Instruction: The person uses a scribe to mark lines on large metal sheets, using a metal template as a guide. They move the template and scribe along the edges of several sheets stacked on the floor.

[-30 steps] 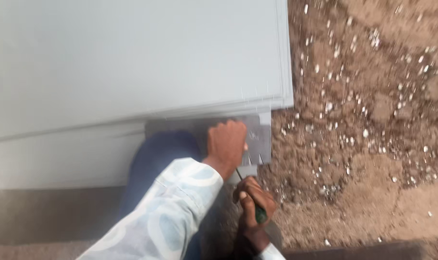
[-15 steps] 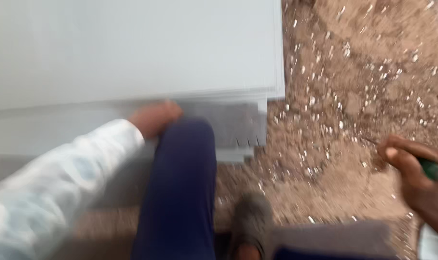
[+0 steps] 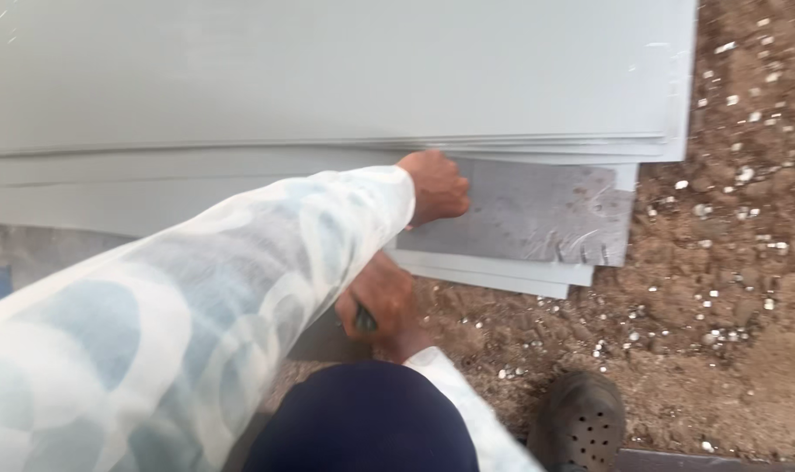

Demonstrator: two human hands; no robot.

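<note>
My left hand (image 3: 434, 186) rests knuckles-down on a scratched grey metal sheet (image 3: 537, 214) that sticks out from under a stack of pale grey sheets (image 3: 327, 70). Its fingers are curled against the sheet's surface, just below the stack's edge. My right hand (image 3: 382, 306) sits lower, close to the sheet's near edge, closed around a dark green-handled tool (image 3: 363, 320) of which only a small part shows. My patterned left sleeve (image 3: 196, 306) covers much of the lower left and hides the sheet's left part.
Brown dirt with white pebbles (image 3: 721, 288) lies to the right and in front. My knee in dark blue trousers (image 3: 362, 424) and a dark perforated shoe (image 3: 581, 424) are at the bottom. A dark strip (image 3: 712, 459) runs along the lower right edge.
My right hand has come back from the far right to the sheet's near edge with the tool. My left hand has shifted right onto the scratched sheet. The view has moved closer.
</note>
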